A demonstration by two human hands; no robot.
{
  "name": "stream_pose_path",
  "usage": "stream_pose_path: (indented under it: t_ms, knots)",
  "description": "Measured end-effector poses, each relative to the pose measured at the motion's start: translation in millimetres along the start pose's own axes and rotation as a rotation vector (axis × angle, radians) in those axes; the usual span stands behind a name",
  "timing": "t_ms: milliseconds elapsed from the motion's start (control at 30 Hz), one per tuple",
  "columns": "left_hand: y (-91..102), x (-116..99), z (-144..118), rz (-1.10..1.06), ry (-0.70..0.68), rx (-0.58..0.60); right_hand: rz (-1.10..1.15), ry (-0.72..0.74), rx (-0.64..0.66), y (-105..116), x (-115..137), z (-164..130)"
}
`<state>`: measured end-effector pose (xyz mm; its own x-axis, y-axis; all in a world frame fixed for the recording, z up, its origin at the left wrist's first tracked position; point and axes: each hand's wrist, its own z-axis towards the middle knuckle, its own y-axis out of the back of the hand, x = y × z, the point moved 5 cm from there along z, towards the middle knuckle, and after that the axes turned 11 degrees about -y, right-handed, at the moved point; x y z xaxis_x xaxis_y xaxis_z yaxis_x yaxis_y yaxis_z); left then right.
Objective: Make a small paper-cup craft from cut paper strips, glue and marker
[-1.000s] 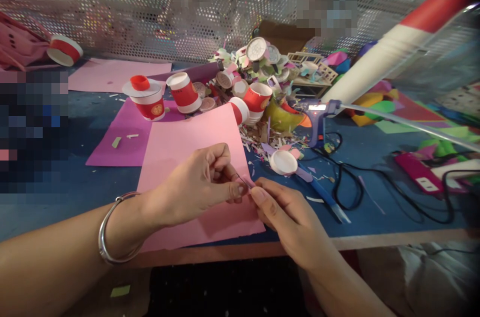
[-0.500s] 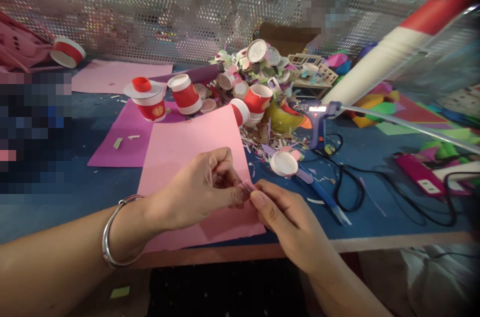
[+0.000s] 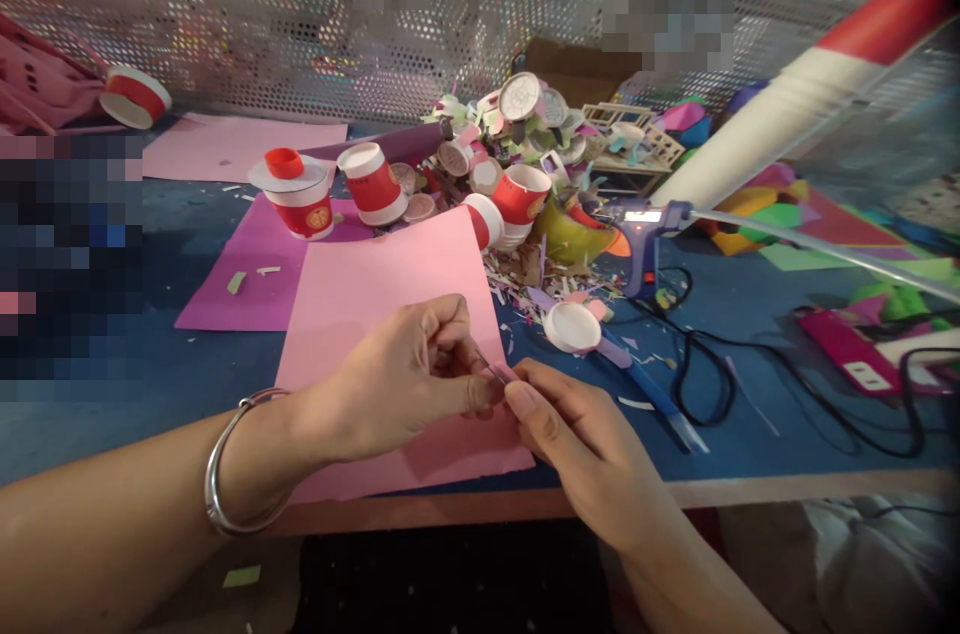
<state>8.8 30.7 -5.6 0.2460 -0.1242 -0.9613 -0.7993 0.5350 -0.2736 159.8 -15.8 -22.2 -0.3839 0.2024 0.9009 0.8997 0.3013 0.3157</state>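
My left hand (image 3: 405, 379), a silver bangle at its wrist, is closed with thumb and fingers pinched. My right hand (image 3: 574, 424) is closed as well, its thumb pressed on the forefinger. Between the fingertips runs a thin dark rod-like thing (image 3: 490, 366); its ends are hidden. A small piece of pink paper (image 3: 502, 371) shows at the right fingertips, partly covered. Both hands are over a large pink paper sheet (image 3: 382, 279) at the table's front edge. That sheet overlaps a purple sheet (image 3: 232, 299).
Red and white paper cups (image 3: 371, 186) stand behind the sheets. A glue gun (image 3: 643, 244) stands at right, near scraps and a blue-handled tool (image 3: 660, 399). A black cable (image 3: 705, 414) loops across the blue table (image 3: 787, 454). A white and red tube (image 3: 765, 114) leans behind.
The view has shifted slightly, so things at the right appear a little further right. Both hands keep nearly the same pose and stay pinched together.
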Motion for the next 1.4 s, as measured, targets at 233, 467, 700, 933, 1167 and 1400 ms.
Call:
stream_pose_path:
  t_ms: [233,467,700,933,1167,1400]
  knots:
    - [0.5,2.6,0.8,-0.028,0.02,0.001,-0.006,0.008,0.002,-0.2,-0.1,0.4]
    - [0.9,4.2,0.5,-0.02,0.019,-0.011,0.022,0.007,0.001,-1.4,-2.2,0.3]
    - [1.5,4.7,0.7,-0.041,0.031,-0.01,-0.045,0.0,0.011,0.4,1.3,1.3]
    - [2.6,6.0,0.4,-0.04,0.033,-0.002,-0.007,-0.002,0.01,-1.4,-1.6,0.9]
    - [0.9,5.5,1.3,-0.022,0.044,-0.015,-0.047,0.014,0.006,-1.1,-1.0,0.8]
    - [2.4,5.7,3.3,-0.025,0.056,-0.008,-0.089,-0.006,0.006,-0.9,0.4,2.3]
